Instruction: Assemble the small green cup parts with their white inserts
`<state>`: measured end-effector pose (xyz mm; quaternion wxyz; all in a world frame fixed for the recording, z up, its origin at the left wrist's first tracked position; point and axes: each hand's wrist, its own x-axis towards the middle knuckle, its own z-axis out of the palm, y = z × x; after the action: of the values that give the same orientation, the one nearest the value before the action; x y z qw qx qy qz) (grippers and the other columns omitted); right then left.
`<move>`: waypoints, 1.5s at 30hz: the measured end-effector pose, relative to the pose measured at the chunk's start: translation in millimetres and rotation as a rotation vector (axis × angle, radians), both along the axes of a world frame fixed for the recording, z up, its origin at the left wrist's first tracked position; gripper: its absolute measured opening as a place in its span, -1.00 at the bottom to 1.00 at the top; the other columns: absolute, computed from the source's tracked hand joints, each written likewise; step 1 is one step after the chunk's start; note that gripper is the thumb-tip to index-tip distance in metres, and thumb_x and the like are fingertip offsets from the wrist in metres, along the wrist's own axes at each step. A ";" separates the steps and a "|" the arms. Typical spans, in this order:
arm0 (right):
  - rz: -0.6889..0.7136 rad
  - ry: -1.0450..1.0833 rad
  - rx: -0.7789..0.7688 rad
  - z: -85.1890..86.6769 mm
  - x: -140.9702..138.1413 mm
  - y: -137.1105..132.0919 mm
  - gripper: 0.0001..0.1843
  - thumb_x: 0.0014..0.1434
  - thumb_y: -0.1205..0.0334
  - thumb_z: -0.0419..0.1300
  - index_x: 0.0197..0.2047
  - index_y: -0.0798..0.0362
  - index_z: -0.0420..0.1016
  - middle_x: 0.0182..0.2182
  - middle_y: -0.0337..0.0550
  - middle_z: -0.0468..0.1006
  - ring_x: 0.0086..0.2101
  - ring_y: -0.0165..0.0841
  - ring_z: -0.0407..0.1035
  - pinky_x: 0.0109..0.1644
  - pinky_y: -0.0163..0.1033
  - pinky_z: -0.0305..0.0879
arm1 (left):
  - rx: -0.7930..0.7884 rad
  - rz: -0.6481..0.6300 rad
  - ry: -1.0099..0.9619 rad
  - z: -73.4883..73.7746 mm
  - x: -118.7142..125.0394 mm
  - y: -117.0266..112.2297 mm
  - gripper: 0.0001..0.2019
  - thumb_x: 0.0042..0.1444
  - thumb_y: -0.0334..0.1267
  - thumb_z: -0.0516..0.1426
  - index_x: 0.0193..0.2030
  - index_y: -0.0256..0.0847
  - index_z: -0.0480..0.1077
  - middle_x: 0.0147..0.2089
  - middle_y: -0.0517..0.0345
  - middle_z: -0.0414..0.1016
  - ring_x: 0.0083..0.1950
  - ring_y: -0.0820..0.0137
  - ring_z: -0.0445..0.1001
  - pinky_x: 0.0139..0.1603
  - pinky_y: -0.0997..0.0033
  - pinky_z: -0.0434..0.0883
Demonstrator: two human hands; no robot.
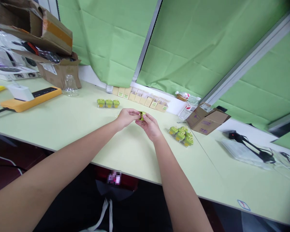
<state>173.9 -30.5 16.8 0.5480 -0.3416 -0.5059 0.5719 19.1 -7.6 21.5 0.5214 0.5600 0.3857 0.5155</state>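
In front of me, above the table, my left hand and my right hand meet around a small green box top. Fingers of both hands are closed on it, and part of it is hidden behind them. To the left, small clear boxes with green tops stand in a short row. Several more green-topped boxes, with yellow inside, are grouped to the right of my right hand.
Along the wall runs a row of small cardboard boxes. Plastic bottles and an opened carton are at the right. On the left are a clear jar, an orange power strip and larger cartons.
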 end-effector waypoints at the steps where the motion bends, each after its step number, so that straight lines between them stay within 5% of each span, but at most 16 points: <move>1: -0.003 0.003 -0.001 0.0 -0.2 -0.1 -0.60 0.01 0.02 0.41 -0.10 -0.03 0.54 -0.23 -0.19 0.62 -0.24 -0.33 0.52 0.10 -0.05 0.41 | -0.003 -0.008 0.001 -0.5 0.4 0.0 -0.67 -0.23 -0.25 0.38 -0.25 -0.27 0.58 -0.29 0.04 0.62 -0.27 0.36 0.53 -0.15 0.32 0.44; 11: 0.010 0.016 -0.003 0.0 -2.2 -1.2 -0.65 0.00 0.05 0.41 -0.16 -0.02 0.54 -0.28 -0.23 0.60 -0.24 -0.33 0.51 0.08 -0.06 0.42 | -0.009 -0.015 -0.020 -5.1 2.6 2.7 -0.65 -0.27 -0.27 0.40 -0.25 -0.27 0.60 -0.24 0.02 0.64 -0.22 0.30 0.55 -0.12 0.28 0.46; 17: -0.001 0.018 -0.022 0.5 -0.2 -0.4 -0.62 -0.03 0.04 0.44 -0.17 0.01 0.53 -0.28 -0.19 0.62 -0.26 -0.33 0.54 0.07 -0.07 0.43 | 0.058 -0.015 0.017 -1.3 1.8 0.7 -0.73 -0.12 -0.16 0.33 -0.27 -0.26 0.59 -0.28 0.04 0.62 -0.29 0.37 0.51 -0.22 0.36 0.44; 22: -0.032 0.007 -0.027 3.4 -3.1 -3.0 -0.60 -0.03 0.02 0.45 -0.20 0.03 0.51 -0.27 -0.17 0.64 -0.23 -0.31 0.56 0.08 -0.10 0.44 | 0.115 0.119 0.014 -5.5 0.6 7.1 -0.63 -0.17 -0.14 0.37 -0.21 -0.25 0.51 -0.20 0.06 0.55 -0.34 0.46 0.44 -0.34 0.46 0.39; 28: 0.000 0.063 -0.042 7.6 -3.3 -5.5 -0.65 0.01 0.00 0.43 -0.23 0.02 0.51 -0.29 -0.18 0.64 -0.24 -0.28 0.58 0.07 -0.10 0.47 | 0.063 -0.152 -0.043 -6.4 -0.9 9.1 -0.62 -0.03 0.00 0.29 -0.15 -0.22 0.52 -0.14 0.06 0.54 -0.27 0.44 0.45 -0.30 0.43 0.41; 35: -0.049 0.047 -0.098 3.8 0.7 -0.8 -0.77 0.11 0.07 0.35 -0.23 0.01 0.53 -0.29 -0.18 0.64 -0.29 -0.32 0.57 0.02 -0.12 0.49 | 0.001 -0.200 -0.174 -0.2 -0.2 3.8 -0.67 -0.07 -0.11 0.34 -0.23 -0.28 0.47 -0.16 0.06 0.52 -0.20 0.42 0.48 -0.10 0.32 0.45; 45: -0.259 -0.266 0.048 -0.7 0.2 6.0 -0.64 0.10 -0.13 0.27 -0.35 0.02 0.45 -0.52 -0.26 0.48 -0.54 -0.47 0.31 -0.44 -0.29 0.41 | 0.046 -0.224 -0.124 0.3 1.7 -0.5 -0.65 -0.10 -0.10 0.36 -0.25 -0.29 0.48 -0.24 0.08 0.52 -0.26 0.44 0.47 -0.08 0.29 0.44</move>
<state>174.0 -24.5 16.1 0.5533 -0.4635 -0.5391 0.4340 20.8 -8.1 21.8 0.5857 0.5785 0.2758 0.4962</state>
